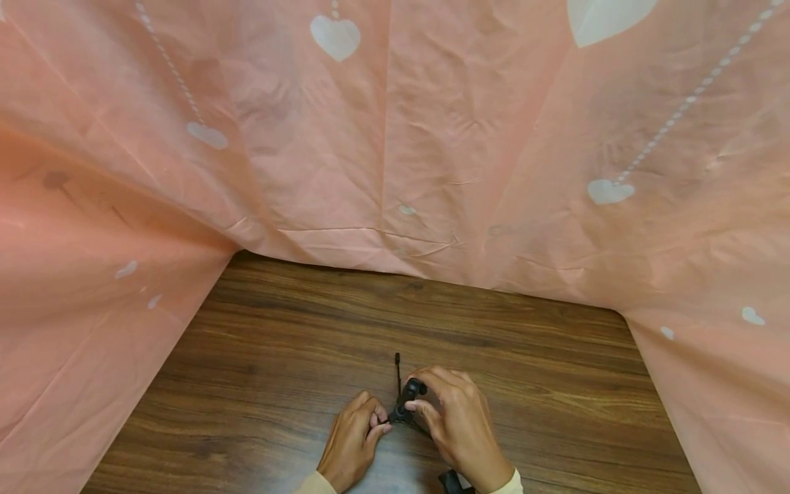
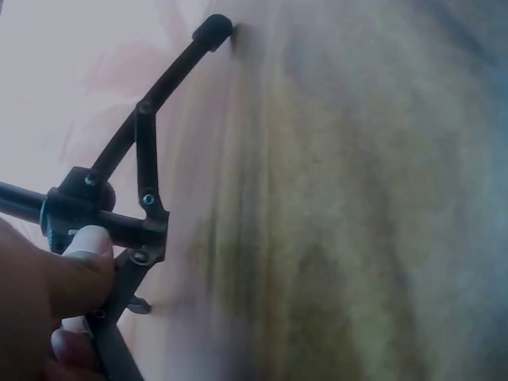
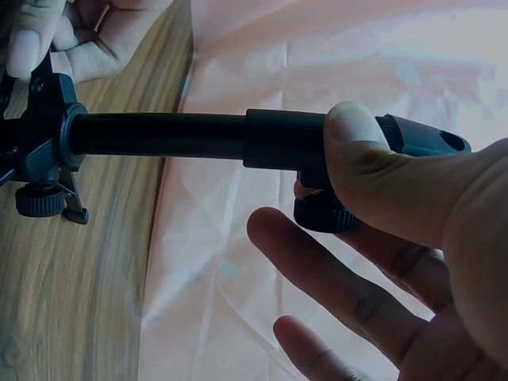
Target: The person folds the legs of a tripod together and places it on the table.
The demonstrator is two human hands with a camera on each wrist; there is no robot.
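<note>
A small black tripod point(image 1: 404, 406) stands on the wooden table with its legs spread. In the left wrist view, hinged braces join a leg point(image 2: 119, 151) to the centre tube. My left hand point(image 1: 354, 439) pinches another leg close to the hub between thumb and fingers. My right hand point(image 1: 459, 418) holds the top of the upright column point(image 3: 159, 133), its thumb lying along the upper sleeve. A ribbed knob point(image 3: 321, 213) juts out beneath that thumb, while a second knob point(image 3: 40, 200) sits at the hub. The lower fingers of the right hand are spread away from the column.
The brown wood-grain table point(image 1: 296, 329) is enclosed at the back and both sides by a pink sheet point(image 1: 432, 137) printed with white hearts. A black boxy item point(image 1: 453, 481) shows by the right wrist at the bottom edge.
</note>
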